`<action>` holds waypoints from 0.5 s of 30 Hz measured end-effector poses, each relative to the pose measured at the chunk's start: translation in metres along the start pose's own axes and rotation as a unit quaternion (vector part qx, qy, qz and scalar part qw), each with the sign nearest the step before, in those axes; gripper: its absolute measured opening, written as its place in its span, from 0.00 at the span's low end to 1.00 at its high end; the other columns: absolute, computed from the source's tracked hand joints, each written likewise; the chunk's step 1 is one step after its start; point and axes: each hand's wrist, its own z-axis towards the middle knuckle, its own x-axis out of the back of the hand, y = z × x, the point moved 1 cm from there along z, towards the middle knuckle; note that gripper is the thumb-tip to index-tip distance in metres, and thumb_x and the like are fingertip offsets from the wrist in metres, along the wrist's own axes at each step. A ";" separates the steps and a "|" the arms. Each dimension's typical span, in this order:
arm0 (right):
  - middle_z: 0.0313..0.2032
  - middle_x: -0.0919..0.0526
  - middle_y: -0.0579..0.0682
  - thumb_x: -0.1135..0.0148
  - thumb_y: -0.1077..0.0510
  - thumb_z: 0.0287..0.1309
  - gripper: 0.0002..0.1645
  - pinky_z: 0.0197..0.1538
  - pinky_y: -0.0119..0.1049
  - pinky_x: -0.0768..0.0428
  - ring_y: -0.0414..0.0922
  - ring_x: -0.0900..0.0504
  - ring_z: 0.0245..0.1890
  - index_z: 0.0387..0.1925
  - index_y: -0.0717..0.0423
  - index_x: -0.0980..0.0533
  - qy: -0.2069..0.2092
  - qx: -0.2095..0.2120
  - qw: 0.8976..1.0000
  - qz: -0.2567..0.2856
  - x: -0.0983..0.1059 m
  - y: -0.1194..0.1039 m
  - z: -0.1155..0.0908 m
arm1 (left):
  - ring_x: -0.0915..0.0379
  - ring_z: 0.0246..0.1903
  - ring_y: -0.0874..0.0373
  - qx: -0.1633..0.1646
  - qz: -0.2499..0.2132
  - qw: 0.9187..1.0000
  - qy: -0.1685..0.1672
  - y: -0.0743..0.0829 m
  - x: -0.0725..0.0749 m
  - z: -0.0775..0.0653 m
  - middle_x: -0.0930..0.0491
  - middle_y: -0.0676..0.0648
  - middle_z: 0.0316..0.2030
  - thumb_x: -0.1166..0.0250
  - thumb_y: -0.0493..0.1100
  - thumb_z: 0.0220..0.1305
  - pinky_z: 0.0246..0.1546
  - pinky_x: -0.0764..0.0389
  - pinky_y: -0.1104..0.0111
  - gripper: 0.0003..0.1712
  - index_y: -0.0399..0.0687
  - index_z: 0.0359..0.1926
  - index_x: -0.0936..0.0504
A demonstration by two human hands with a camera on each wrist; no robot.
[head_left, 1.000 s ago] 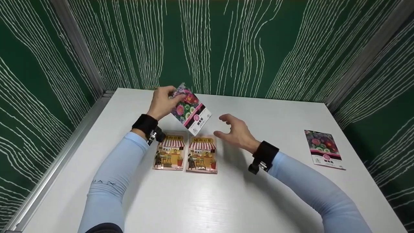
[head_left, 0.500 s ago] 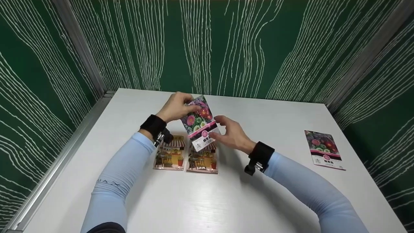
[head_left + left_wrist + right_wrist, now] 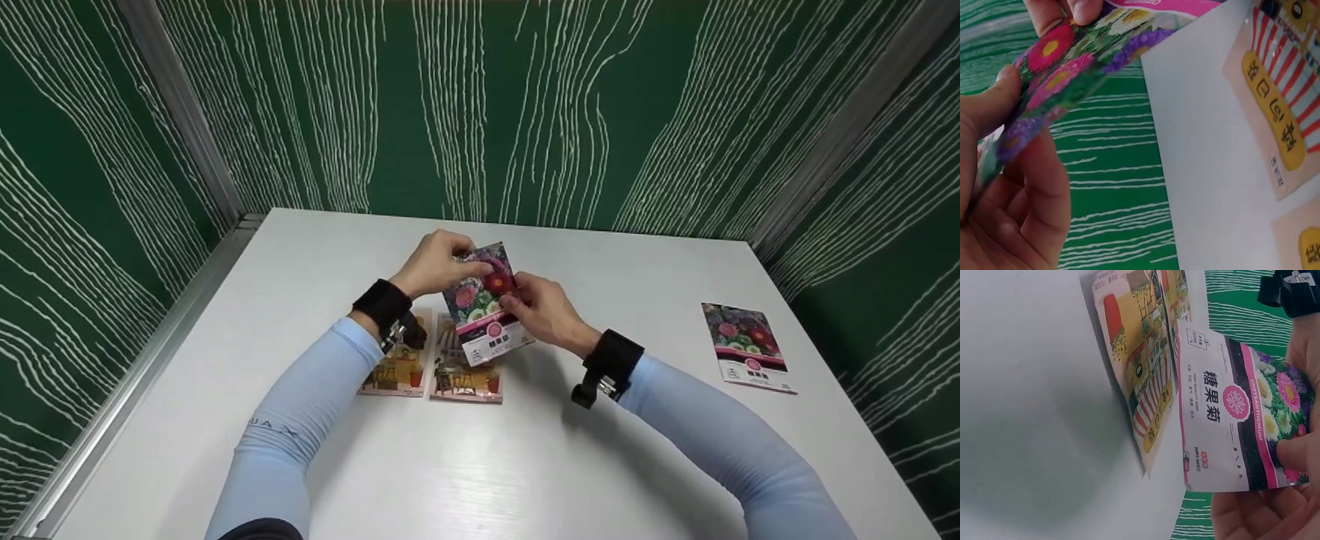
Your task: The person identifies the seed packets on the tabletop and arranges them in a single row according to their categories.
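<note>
A chrysanthemum seed packet (image 3: 491,330), with bright flowers and a pink band across its front, is held up over the table at a tilt. My left hand (image 3: 435,264) pinches its upper part, thumb on the flower picture. On the packet's right edge, my right hand (image 3: 553,311) also grips it between thumb and fingers. The right wrist view shows the white lower half of the packet with its round pink emblem. Below the hands, two yellow packets with a striped-awning shop picture, a left one (image 3: 401,375) and a right one (image 3: 466,379), lie side by side, partly covered.
Another flower-printed seed packet (image 3: 748,349) lies at the right side of the white table (image 3: 465,465). Green panels (image 3: 555,112) with white wavy lines stand behind the table and at both sides, joined by metal posts.
My left hand has carried the seed packet rightward and nearer, turning it more upright. The right hand, apart from it one second ago, has closed on its right edge.
</note>
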 end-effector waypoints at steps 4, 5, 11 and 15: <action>0.52 0.06 0.63 0.38 0.58 0.83 0.14 0.55 0.42 0.15 0.53 0.08 0.50 0.58 0.64 0.18 0.011 -0.024 1.000 0.007 0.010 0.009 -0.006 | 0.32 0.34 0.58 0.038 -0.022 0.999 0.010 0.000 -0.011 0.004 0.21 0.50 0.36 0.23 0.52 0.75 0.38 0.30 0.66 0.17 0.41 0.46 0.10; 0.53 0.06 0.64 0.38 0.58 0.84 0.15 0.58 0.45 0.15 0.54 0.09 0.52 0.60 0.64 0.19 0.018 -0.032 0.999 0.009 0.013 0.012 -0.007 | 0.28 0.34 0.58 0.050 -0.036 0.998 0.009 0.000 -0.014 0.004 0.20 0.50 0.37 0.23 0.52 0.75 0.38 0.24 0.67 0.18 0.41 0.49 0.11; 0.57 0.07 0.67 0.38 0.56 0.85 0.20 0.64 0.47 0.16 0.56 0.08 0.58 0.66 0.65 0.20 0.062 -0.075 0.994 0.045 0.027 0.024 -0.011 | 0.06 0.39 0.47 0.131 -0.153 0.979 -0.036 -0.003 -0.031 -0.001 0.11 0.46 0.38 0.25 0.50 0.78 0.51 0.07 0.45 0.15 0.43 0.44 0.18; 0.56 0.07 0.67 0.38 0.55 0.85 0.20 0.55 0.31 0.17 0.48 0.07 0.54 0.66 0.66 0.20 0.072 -0.101 0.990 0.068 0.035 0.032 -0.014 | 0.07 0.35 0.54 0.147 -0.186 0.970 -0.058 -0.004 -0.043 -0.003 0.09 0.44 0.37 0.30 0.45 0.82 0.49 0.05 0.51 0.11 0.42 0.41 0.14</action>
